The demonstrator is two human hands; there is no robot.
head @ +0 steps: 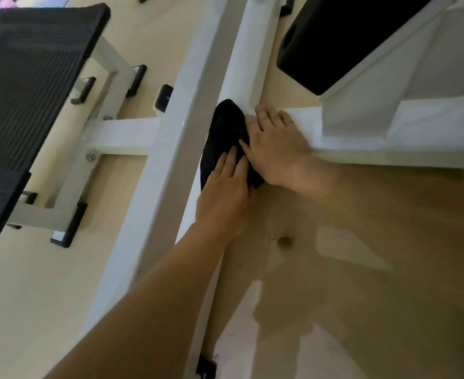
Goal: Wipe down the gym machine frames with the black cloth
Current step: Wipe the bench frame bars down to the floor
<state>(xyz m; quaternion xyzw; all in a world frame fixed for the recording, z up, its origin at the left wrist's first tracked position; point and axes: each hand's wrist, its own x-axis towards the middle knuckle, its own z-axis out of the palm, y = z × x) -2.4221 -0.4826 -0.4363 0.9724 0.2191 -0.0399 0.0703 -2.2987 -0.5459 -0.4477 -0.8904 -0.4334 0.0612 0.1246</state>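
Observation:
The black cloth (224,132) lies flat on a white frame rail of the gym machine (170,160), where a cross rail (362,149) meets it. My left hand (225,198) presses on the cloth's lower part with straight fingers. My right hand (274,149) lies flat beside it, its fingers spread over the cloth's right edge and the cross rail. Part of the cloth is hidden under both hands.
A black ribbed footplate (25,99) on a white bracket stands at the left. A black pad (343,36) on a white support is at the upper right. Black rubber feet (163,97) sit on the beige floor (362,269).

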